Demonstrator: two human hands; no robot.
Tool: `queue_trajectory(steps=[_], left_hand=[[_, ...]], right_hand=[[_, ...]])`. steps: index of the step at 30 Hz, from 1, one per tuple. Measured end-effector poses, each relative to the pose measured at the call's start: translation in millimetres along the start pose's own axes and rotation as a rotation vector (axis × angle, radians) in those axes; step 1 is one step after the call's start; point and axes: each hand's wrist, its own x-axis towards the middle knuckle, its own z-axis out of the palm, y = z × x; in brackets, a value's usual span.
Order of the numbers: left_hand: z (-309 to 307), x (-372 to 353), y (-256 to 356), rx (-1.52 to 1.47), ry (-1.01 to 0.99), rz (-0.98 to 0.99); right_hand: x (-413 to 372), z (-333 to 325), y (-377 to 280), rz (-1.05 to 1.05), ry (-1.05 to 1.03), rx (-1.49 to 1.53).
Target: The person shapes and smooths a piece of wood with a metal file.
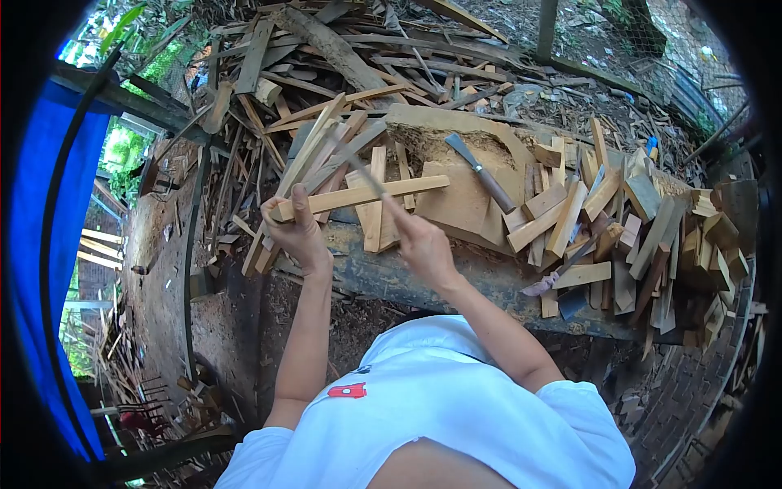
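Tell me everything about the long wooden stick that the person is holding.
The wooden stick is a long, flat, pale strip of cut wood with straight edges. It is held nearly level, its right end a little higher. The left hand grips its left end, thumb up across it. A thin dark blade, held in the right hand, crosses it near the middle and seems to touch it.

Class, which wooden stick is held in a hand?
The long pale stick gripped at one end by the left hand; the other sticks lie loose.
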Motion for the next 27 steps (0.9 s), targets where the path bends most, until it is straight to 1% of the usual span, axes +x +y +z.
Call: queue_trajectory(steps=[2,3,4,6,7,8,10,11,12,14,15,18,20,22,24,26,27], left_hand=[[-3.7,3.0,-3.0,0.015,0.029,0.007],[-7.3,3.2,-7.1,-0.008,0.042,-0.049],[-9.4,2.9,-10.0,-0.031,0.048,-0.108],[-13.1,5.9,-13.1,-0.009,0.036,-0.090],[-14.6,6.0,-14.2,0.018,0.027,-0.069],[-12.3,6.5,-15.2,0.017,0.025,-0.071],[-13.2,7.4,-15.5,0.047,0.003,-0.028],[-13.7,7.9,-15.2,0.053,0.004,-0.027],[-13.1,7.1,-14.9,0.054,0.020,-0.046],[-13.9,9.0,-15.6,0.050,0.048,-0.060],[-16.9,9.5,-17.4,0.058,0.053,-0.062],[-17.5,8.1,-19.4,0.068,0.060,-0.073],[-13.9,8.7,-17.2,0.071,0.071,-0.072],[-10.9,6.6,-12.3,0.065,0.070,-0.077],[-10.8,7.8,-15.8,0.066,0.079,-0.083],[-13.8,9.2,-17.0,0.063,0.096,-0.082],[-14.3,9.1,-17.2,0.074,0.090,-0.056]], right_hand=[[1.6,6.1,42.4,0.229,-0.001,0.095],[5.3,-0.3,51.3,0.298,-0.015,0.096],[6.5,1.3,55.5,0.298,-0.016,0.097],[6.4,-3.9,60.0,0.315,-0.052,-0.019],[6.0,-0.6,49.9,0.241,-0.012,0.067],[7.3,1.3,38.1,0.243,-0.010,0.066],[6.7,2.9,12.2,0.018,-0.016,0.058],[7.6,2.6,15.2,-0.002,-0.007,0.054],[8.6,1.1,24.5,-0.003,-0.011,0.055],[11.6,1.9,58.8,0.352,-0.055,0.145],[8.8,7.6,84.7,0.292,-0.016,0.032],[10.4,7.1,91.7,0.337,0.015,-0.050],[10.4,6.3,67.3,0.323,0.015,0.008],[3.7,15.5,56.7,0.123,0.079,0.079],[8.2,5.9,66.5,0.145,0.050,0.047],[10.8,2.6,93.3,0.516,0.002,0.076],[15.3,-1.8,98.5,0.513,0.029,0.055]])
